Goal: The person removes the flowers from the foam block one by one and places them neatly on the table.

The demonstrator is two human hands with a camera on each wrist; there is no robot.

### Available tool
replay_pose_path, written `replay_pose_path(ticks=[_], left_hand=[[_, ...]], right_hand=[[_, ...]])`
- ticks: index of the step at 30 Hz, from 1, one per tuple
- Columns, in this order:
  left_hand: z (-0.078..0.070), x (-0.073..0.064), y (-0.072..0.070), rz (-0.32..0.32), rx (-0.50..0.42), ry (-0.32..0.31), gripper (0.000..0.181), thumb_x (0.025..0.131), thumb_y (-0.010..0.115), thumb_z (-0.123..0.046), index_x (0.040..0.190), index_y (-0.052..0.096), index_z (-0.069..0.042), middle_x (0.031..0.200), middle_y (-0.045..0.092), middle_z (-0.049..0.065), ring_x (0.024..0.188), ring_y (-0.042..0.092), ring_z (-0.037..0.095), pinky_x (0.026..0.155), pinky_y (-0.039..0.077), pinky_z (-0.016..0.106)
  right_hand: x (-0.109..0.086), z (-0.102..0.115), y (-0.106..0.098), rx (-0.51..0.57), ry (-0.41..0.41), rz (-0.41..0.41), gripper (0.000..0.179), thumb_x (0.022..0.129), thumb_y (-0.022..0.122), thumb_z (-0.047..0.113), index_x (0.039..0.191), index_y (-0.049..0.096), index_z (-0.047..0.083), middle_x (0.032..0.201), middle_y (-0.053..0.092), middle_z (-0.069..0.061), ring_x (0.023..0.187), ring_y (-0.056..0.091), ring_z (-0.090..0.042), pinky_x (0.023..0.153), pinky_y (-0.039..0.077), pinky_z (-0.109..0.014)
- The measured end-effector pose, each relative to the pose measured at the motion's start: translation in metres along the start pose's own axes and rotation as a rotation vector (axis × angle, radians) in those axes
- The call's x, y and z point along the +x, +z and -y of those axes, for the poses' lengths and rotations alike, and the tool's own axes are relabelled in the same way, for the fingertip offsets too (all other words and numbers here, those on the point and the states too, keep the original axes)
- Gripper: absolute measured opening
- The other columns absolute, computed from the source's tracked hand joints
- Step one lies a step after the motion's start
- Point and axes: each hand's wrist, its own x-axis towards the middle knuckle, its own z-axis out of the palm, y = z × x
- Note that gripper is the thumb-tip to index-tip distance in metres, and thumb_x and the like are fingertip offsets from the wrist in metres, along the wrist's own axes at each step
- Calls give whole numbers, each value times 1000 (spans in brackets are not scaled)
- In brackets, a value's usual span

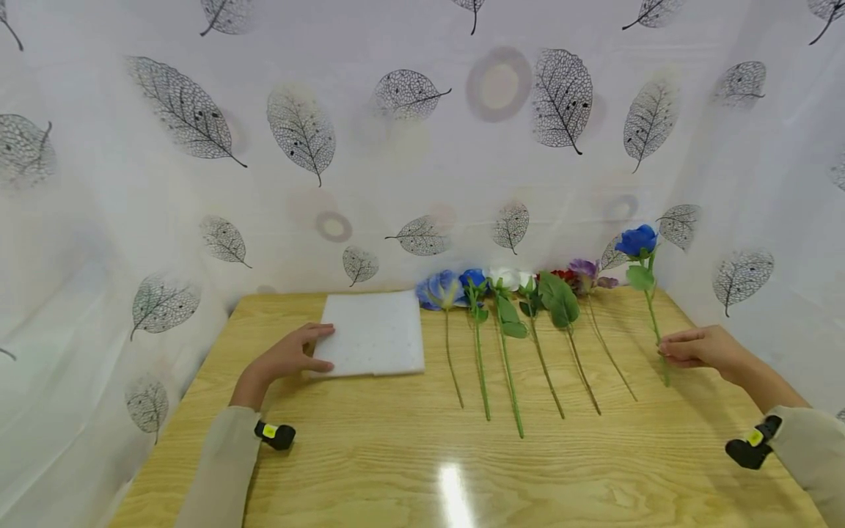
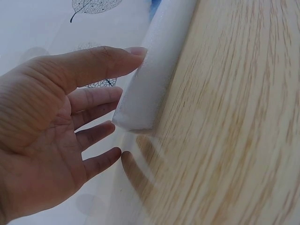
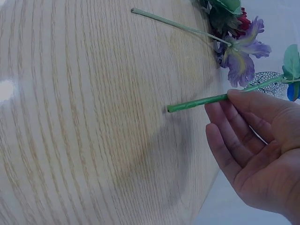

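My right hand (image 1: 701,347) pinches the green stem of a blue artificial rose (image 1: 637,242) between thumb and fingers. The rose stands nearly upright at the table's right side, bloom on top; in the right wrist view the cut end of its stem (image 3: 197,103) sticks out past the fingertips. On the left, my left hand (image 1: 290,361) touches the near-left edge of a flat white foam block (image 1: 372,334) with fingers spread. Seen from the left wrist, the thumb (image 2: 108,65) rests against the foam's edge, and the other fingers reach around its corner, loosely extended.
Several artificial flowers lie in a row between the hands: a pale blue bloom (image 1: 441,290), a blue rose (image 1: 473,279), white roses (image 1: 505,277), a red one (image 1: 563,275) and a purple iris (image 1: 586,277). Leaf-patterned curtains (image 1: 409,161) hang behind the wooden table (image 1: 356,455).
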Motion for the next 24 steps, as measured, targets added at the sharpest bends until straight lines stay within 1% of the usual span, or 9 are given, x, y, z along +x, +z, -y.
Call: replay_pose_path(ticks=[4, 10, 13, 17, 24], left_hand=[[-1, 0, 0, 0, -7, -1, 82, 88, 82, -25, 153, 41, 3, 161, 31, 29, 149, 26, 51, 119, 27, 66], [0, -1, 0, -1, -12, -6, 82, 88, 82, -26, 153, 41, 2, 162, 30, 29, 149, 25, 51, 119, 27, 66], [1, -1, 0, -3, -13, -8, 83, 87, 82, -26, 154, 41, 2, 162, 30, 28, 150, 25, 50, 119, 27, 66], [2, 0, 0, -3, -17, -5, 83, 87, 82, -25, 154, 41, 2, 162, 30, 29, 150, 25, 51, 119, 27, 66], [0, 0, 0, 0, -14, -1, 82, 88, 82, -24, 153, 41, 3, 162, 30, 29, 149, 25, 51, 119, 27, 66]], right_hand=[[0, -1, -1, 15, 41, -13, 31, 101, 64, 11, 117, 70, -14, 89, 78, 12, 82, 76, -7, 79, 64, -31], [0, -2, -4, -59, 88, -17, 36, 102, 62, 16, 119, 68, -15, 89, 79, 7, 79, 75, -7, 77, 64, -33], [2, -2, -4, -55, 112, -17, 33, 102, 62, 14, 116, 69, -15, 87, 79, 3, 75, 75, -8, 75, 64, -32], [5, -3, -4, -49, 124, -14, 30, 100, 63, 11, 113, 71, -15, 84, 79, 1, 73, 76, -9, 72, 64, -33], [5, -2, -1, -77, 127, -13, 26, 98, 66, 10, 107, 73, -13, 82, 78, -2, 71, 75, -11, 69, 64, -33]])
